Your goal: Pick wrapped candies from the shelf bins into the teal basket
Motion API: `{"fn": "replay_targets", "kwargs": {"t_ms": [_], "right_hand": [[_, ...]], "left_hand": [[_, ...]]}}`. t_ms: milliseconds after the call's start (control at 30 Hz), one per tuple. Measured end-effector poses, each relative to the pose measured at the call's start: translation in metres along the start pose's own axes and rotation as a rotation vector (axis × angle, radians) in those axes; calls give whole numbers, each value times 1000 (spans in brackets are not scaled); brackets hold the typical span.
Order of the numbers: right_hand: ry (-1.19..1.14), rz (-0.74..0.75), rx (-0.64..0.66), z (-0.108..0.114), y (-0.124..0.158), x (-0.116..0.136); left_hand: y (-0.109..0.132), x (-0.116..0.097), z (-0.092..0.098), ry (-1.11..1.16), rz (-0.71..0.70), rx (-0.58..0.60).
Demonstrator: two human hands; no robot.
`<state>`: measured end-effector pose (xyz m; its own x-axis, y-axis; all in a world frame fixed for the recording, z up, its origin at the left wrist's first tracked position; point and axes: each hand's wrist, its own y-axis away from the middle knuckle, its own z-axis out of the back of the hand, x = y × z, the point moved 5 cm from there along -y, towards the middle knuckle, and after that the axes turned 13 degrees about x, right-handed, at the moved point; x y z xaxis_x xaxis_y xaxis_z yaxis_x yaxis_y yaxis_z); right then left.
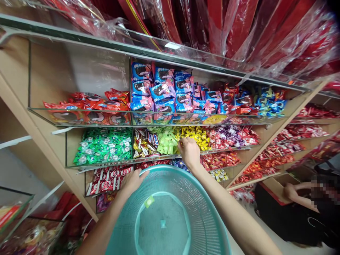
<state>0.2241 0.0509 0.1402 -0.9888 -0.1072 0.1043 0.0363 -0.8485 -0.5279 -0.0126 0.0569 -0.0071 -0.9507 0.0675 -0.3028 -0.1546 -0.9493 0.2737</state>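
A teal plastic basket is below me, its rim up against the candy shelves. My left hand grips its rim at the far left. On the basket floor lies one light green wrapped candy. Over the front of a shelf bin, my right hand has its fingers curled together at the border between light green wrapped candies and yellow wrapped candies. Whatever is between those fingers, if anything, is hidden.
Green wrapped candies fill the bin to the left. Packaged cookies stand above, behind a glass front. Plastic-wrapped red goods hang overhead. Another person's hand is by a cardboard box at right.
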Motion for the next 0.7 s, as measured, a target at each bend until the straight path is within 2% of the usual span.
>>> {"fn": "replay_targets", "kwargs": {"t_ms": [100,167,200,267,333,433,533,700], "right_hand": [[-222,76,-31,22,19,4],[-423,173,94,24,37,11],[-517,230,219,17,48,16],[-653,331,539,-11,71,28],[-706,390,841,-51,93,39],[-690,390,1124,-109,113,47],[-589,381,1259,-142,119,52],[-524,409,1330,-154,113,63]], "left_hand": [[2,-1,2,-13,8,0],[3,-2,4,-27,-4,-7],[4,-3,6,-35,-12,-20],[6,-5,7,-44,-14,-31],[9,-7,8,-40,-16,-37],[12,-10,9,-49,-10,-48],[15,-12,10,-68,-24,-50],[20,-12,9,-79,-15,-35]]}}
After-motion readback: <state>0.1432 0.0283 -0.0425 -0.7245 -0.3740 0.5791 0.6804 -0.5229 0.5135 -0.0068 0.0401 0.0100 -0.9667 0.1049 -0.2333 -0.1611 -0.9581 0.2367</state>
